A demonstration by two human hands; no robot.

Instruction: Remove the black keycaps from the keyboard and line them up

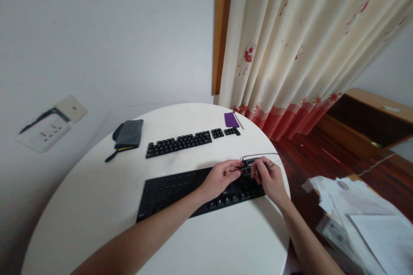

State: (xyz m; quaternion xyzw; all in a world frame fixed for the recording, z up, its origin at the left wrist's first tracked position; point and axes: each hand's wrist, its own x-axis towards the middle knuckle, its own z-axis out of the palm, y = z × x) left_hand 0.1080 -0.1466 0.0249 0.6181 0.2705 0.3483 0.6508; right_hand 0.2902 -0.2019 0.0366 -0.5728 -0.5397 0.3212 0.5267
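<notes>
Keyboard: we count one black keyboard [176, 185], lying aslant across the near middle and right of the counter [80, 210]; many of its key positions show no caps.
Right hand: at the keyboard's right end we see the right hand [265, 173] with curled fingers pinching a thin wire tool [247, 169], one in number, its far tip too small to make out.
Left hand: the left hand [227, 171] reaches over the keyboard toward that tool, fingers together and thumb apart; we cannot tell whether it grips anything.
In the way: the left forearm crosses the keyboard's near edge and hides part of it, while both hands cover its right end.
Cable: we see one dark cable [260, 154] looping just beyond the hands toward the counter's right edge.
Keycaps: three blocks of black keycaps [180, 143] sit beyond the keyboard, one long on the left and two short on the right.
Far right: one purple cloth [231, 120] lies just beside one pale stick [239, 121].
Far left: we find one grey pouch [129, 132].
Around: one patterned curtain [290, 51] hangs beyond; papers [377, 232] lie right of the counter.
</notes>
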